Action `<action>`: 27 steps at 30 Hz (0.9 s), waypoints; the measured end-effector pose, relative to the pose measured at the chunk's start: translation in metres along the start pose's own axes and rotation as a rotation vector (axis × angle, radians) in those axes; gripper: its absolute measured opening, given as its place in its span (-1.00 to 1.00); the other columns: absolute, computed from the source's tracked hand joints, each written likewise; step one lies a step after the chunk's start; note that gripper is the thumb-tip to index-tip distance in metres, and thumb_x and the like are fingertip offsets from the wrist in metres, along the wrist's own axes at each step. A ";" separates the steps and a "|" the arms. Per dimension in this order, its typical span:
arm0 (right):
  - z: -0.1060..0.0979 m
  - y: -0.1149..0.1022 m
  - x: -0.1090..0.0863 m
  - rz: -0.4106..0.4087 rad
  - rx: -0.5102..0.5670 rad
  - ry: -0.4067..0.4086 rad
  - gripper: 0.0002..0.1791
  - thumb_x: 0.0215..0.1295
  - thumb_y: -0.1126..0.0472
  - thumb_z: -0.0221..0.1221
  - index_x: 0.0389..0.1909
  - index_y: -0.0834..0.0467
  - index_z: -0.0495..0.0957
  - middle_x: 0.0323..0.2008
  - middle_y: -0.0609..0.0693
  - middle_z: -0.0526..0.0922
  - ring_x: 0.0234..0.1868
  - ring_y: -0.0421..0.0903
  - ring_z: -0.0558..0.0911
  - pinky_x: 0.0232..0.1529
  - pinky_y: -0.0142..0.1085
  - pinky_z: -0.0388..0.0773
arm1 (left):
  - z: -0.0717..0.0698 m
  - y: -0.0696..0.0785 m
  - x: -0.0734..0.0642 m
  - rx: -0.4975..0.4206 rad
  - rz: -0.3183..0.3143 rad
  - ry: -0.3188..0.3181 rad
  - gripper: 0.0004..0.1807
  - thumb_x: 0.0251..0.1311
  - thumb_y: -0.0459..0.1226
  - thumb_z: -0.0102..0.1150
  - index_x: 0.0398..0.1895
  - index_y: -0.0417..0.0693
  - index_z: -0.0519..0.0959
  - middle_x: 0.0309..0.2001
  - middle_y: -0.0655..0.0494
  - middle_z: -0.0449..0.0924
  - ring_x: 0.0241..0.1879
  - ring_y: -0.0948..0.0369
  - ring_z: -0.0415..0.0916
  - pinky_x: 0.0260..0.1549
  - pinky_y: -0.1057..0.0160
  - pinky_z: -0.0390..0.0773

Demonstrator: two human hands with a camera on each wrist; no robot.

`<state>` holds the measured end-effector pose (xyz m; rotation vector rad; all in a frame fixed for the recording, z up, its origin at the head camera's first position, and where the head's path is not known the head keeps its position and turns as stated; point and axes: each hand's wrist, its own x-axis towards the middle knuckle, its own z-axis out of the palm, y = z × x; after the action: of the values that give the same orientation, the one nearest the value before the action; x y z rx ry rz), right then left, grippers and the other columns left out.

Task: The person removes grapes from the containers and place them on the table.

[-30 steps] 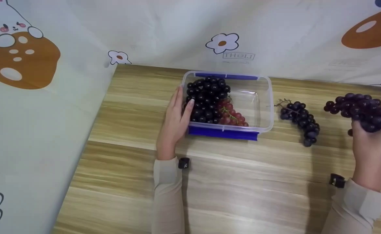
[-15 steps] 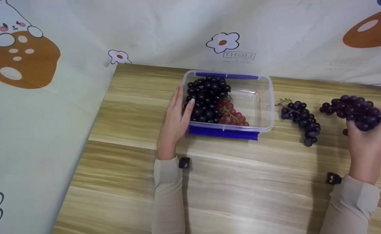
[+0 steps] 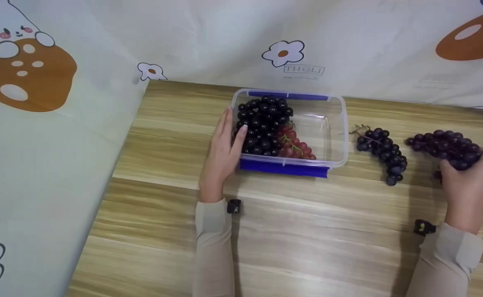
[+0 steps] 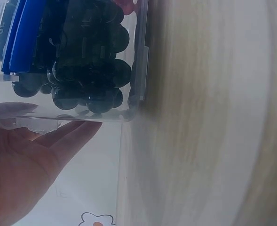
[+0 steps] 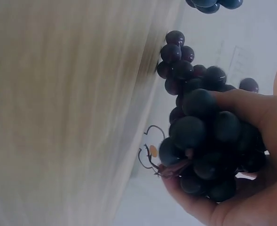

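Observation:
My left hand [image 3: 222,154] holds the left end of a clear plastic container [image 3: 314,134] with blue latches, thumb over the rim and fingers along the outer wall. Inside, black grapes [image 3: 262,119] fill the left part, beside a small bunch of red grapes [image 3: 293,146] with green stems. At the right, my right hand [image 3: 470,185] grips a bunch of dark purple grapes [image 3: 443,144], close over the table. The right wrist view shows thumb and fingers curled round these grapes [image 5: 192,132], with a brown stem poking out. Black grapes press near the container wall [image 4: 133,75] in the left wrist view.
Another bunch of dark grapes [image 3: 383,150] lies between the container and my right hand, its bare stems toward the container. The wooden table [image 3: 163,165] meets a pale sheet [image 3: 208,45] with printed flowers and cartoon figures at the back and left.
My right hand has carried its bunch of grapes leftward and a little lower toward the table. My left hand and the container have stayed put.

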<state>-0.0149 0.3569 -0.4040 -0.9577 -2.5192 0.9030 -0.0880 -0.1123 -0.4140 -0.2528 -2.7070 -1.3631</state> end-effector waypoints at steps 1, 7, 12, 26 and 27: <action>-0.001 0.000 0.000 0.010 -0.008 -0.017 -0.28 0.34 0.30 0.26 0.44 0.50 0.28 0.42 0.50 0.34 0.47 0.39 0.28 0.63 0.09 0.10 | 0.000 0.000 0.000 -0.002 0.001 0.002 -0.23 0.66 0.01 -0.12 0.70 -0.23 -0.01 0.69 -0.23 -0.03 0.68 -0.13 -0.06 0.68 0.01 -0.07; -0.005 0.001 0.001 0.065 -0.042 -0.080 -0.22 0.35 0.26 0.29 0.48 0.49 0.23 0.44 0.54 0.30 0.48 0.43 0.27 0.64 0.14 0.11 | 0.000 0.000 0.001 0.000 0.001 0.005 -0.23 0.66 0.00 -0.12 0.70 -0.24 -0.01 0.68 -0.26 -0.01 0.67 -0.15 -0.04 0.67 0.00 -0.05; -0.008 0.005 0.003 0.087 -0.078 -0.093 -0.20 0.36 0.23 0.27 0.51 0.47 0.21 0.44 0.56 0.30 0.47 0.46 0.29 0.61 0.17 0.14 | 0.000 0.001 0.001 0.000 0.002 0.000 -0.24 0.66 -0.01 -0.12 0.70 -0.24 -0.01 0.68 -0.27 -0.01 0.67 -0.16 -0.05 0.68 0.01 -0.07; -0.015 0.010 0.003 0.128 -0.117 -0.227 0.11 0.39 0.21 0.29 0.72 0.16 -0.26 0.60 0.57 -0.11 0.61 0.50 0.01 0.66 0.24 -0.02 | 0.000 0.000 0.001 0.001 0.008 -0.008 -0.23 0.66 -0.01 -0.14 0.69 -0.27 -0.01 0.68 -0.28 -0.03 0.67 -0.16 -0.06 0.68 0.02 -0.08; -0.016 0.010 0.003 0.124 -0.115 -0.237 0.13 0.40 0.20 0.30 0.73 0.14 -0.29 0.61 0.56 -0.15 0.61 0.51 -0.02 0.65 0.25 -0.03 | 0.000 0.000 0.001 0.000 0.005 -0.010 -0.24 0.66 -0.02 -0.14 0.69 -0.26 -0.02 0.68 -0.27 -0.03 0.67 -0.16 -0.07 0.68 0.02 -0.09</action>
<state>-0.0047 0.3718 -0.3981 -1.1124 -2.7618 0.9674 -0.0889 -0.1122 -0.4134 -0.2666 -2.7124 -1.3635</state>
